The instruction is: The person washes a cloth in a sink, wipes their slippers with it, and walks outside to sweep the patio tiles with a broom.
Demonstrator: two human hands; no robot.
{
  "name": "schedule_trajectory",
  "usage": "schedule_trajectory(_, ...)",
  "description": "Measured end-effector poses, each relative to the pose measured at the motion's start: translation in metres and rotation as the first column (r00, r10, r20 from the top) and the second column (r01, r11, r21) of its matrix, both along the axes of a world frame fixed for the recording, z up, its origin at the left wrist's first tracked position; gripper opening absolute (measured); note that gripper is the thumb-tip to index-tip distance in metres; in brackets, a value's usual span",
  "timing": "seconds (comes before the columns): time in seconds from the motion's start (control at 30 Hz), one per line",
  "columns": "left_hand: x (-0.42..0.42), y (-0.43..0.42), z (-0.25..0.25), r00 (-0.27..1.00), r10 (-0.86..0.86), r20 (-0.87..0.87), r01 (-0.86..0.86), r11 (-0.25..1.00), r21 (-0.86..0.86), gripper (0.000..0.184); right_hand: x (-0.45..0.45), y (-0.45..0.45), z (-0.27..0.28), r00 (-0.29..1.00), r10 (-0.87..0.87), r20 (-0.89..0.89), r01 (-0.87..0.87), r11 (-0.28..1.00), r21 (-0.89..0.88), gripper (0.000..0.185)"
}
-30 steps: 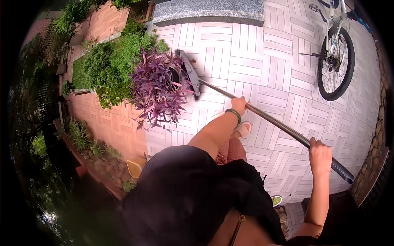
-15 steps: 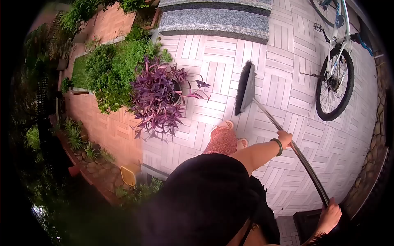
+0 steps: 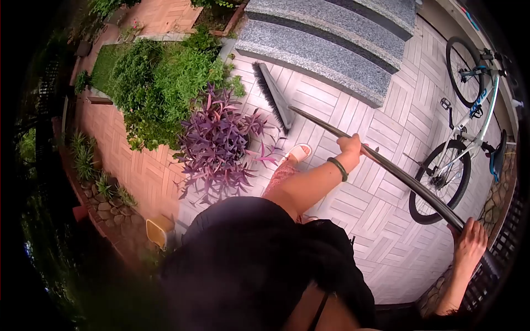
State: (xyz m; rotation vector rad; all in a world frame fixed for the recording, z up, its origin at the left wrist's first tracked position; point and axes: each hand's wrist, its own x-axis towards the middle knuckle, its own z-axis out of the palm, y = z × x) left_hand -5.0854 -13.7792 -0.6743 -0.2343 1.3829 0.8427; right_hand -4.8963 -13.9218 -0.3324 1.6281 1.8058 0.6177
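A long-handled broom slants across the view. Its grey head with dark bristles (image 3: 273, 98) rests on the pale tiles, just right of a purple-leaved potted plant (image 3: 218, 140). My left hand (image 3: 350, 150), with a green bracelet at the wrist, is wrapped round the metal handle (image 3: 408, 179) partway along. Near the handle's far end, my right hand (image 3: 470, 240) grips the same handle. One sandalled foot (image 3: 298, 152) shows below the broom head; the other is mostly hidden by my left arm and dark clothing.
Grey granite steps (image 3: 320, 60) rise at the top. A white and blue bicycle (image 3: 477, 118) stands at the right, by a wall. Green bushes (image 3: 165, 83) fill the left bed, and a yellow container (image 3: 158, 231) sits at the lower left.
The broom head has swung left towards the purple plant after being further right half a second ago. My left hand has shifted left and up; my right hand has risen. The view has turned.
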Motion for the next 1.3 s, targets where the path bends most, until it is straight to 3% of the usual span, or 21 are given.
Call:
schedule_trajectory(0.07,-0.055,0.073,-0.023,0.996,0.064,-0.054,-0.064,0.998,0.011,0.027,-0.05,0.086,-0.018,0.996,-0.056,-0.062,0.051,0.995,-0.09,0.042)
schedule_trajectory(0.2,-0.165,0.201,-0.074,0.988,0.156,0.001,-0.155,0.984,0.092,0.02,-0.152,0.232,-0.053,0.982,0.158,-0.104,-0.166,0.983,-0.073,0.037)
schedule_trajectory(0.27,-0.217,0.249,-0.082,0.988,0.154,0.001,-0.153,0.98,0.124,0.013,-0.204,0.29,-0.067,0.961,0.25,-0.119,-0.261,0.961,-0.089,0.033)
schedule_trajectory(0.33,-0.25,0.288,-0.074,0.967,0.254,-0.014,-0.247,0.951,0.187,0.003,-0.236,0.336,-0.079,0.895,0.369,-0.253,-0.381,0.924,-0.002,0.035)
schedule_trajectory(0.4,-0.278,0.319,-0.121,0.978,0.207,0.029,-0.209,0.974,0.092,0.008,-0.245,0.362,-0.082,0.86,0.411,-0.301,-0.434,0.901,-0.01,0.035)
schedule_trajectory(0.43,-0.276,0.317,-0.107,0.972,0.219,0.089,-0.225,0.973,0.056,0.014,-0.248,0.367,-0.079,0.811,0.466,-0.354,-0.499,0.867,-0.002,0.034)
schedule_trajectory(0.47,-0.266,0.315,-0.116,0.983,0.179,0.029,-0.182,0.976,0.118,0.012,-0.249,0.368,-0.069,0.865,0.379,-0.329,-0.425,0.901,-0.081,0.034)
schedule_trajectory(0.5,-0.254,0.318,-0.121,0.983,0.184,0.023,-0.185,0.98,0.066,0.004,-0.246,0.367,-0.061,0.892,0.359,-0.274,-0.392,0.917,-0.078,0.028)
schedule_trajectory(0.6,-0.209,0.28,-0.073,0.97,0.208,0.128,-0.21,0.978,-0.002,0.002,-0.231,0.35,-0.036,0.957,0.229,-0.178,-0.252,0.961,-0.117,0.028)
schedule_trajectory(0.63,-0.19,0.271,-0.094,0.948,0.274,0.162,-0.275,0.961,-0.011,0.018,-0.223,0.343,-0.024,0.973,0.191,-0.132,-0.208,0.969,-0.13,0.03)
schedule_trajectory(0.67,-0.174,0.256,-0.076,0.978,0.137,0.156,-0.147,0.988,0.054,0.021,-0.206,0.336,-0.016,0.989,0.127,-0.075,-0.134,0.986,-0.101,0.034)
schedule_trajectory(0.7,-0.156,0.241,-0.068,0.978,0.128,0.162,-0.138,0.989,0.053,0.023,-0.192,0.327,-0.004,0.995,0.104,0.004,-0.104,0.993,-0.061,0.038)
schedule_trajectory(0.83,-0.135,0.208,-0.041,0.975,0.181,0.129,-0.185,0.983,0.018,0.037,-0.151,0.309,0.003,0.995,0.104,-0.006,-0.104,0.988,-0.118,0.041)
schedule_trajectory(0.97,-0.196,0.222,-0.069,0.973,0.223,0.065,-0.224,0.974,0.02,0.033,-0.197,0.339,-0.025,0.984,0.12,-0.134,-0.14,0.978,-0.153,0.037)
schedule_trajectory(1.07,-0.265,0.244,-0.122,0.987,0.149,0.053,-0.151,0.988,0.02,0.023,-0.239,0.367,-0.074,0.867,0.405,-0.291,-0.445,0.892,-0.084,0.031)
schedule_trajectory(1.13,-0.276,0.265,-0.128,0.987,0.163,-0.005,-0.163,0.984,-0.074,0.012,-0.258,0.376,-0.077,0.878,0.399,-0.265,-0.439,0.891,-0.114,0.03)
schedule_trajectory(1.2,-0.26,0.265,-0.129,0.997,0.037,-0.066,-0.042,0.996,-0.083,0.012,-0.249,0.371,-0.076,0.938,0.265,-0.222,-0.303,0.94,-0.159,0.029)
schedule_trajectory(1.27,-0.227,0.248,-0.12,0.997,0.058,-0.058,-0.066,0.988,-0.142,0.014,-0.229,0.337,-0.078,0.98,0.072,-0.183,-0.117,0.962,-0.247,0.035)
schedule_trajectory(1.3,-0.207,0.234,-0.121,0.997,0.033,-0.077,-0.046,0.984,-0.174,0.016,-0.211,0.313,-0.081,0.982,0.064,-0.18,-0.107,0.965,-0.239,0.037)
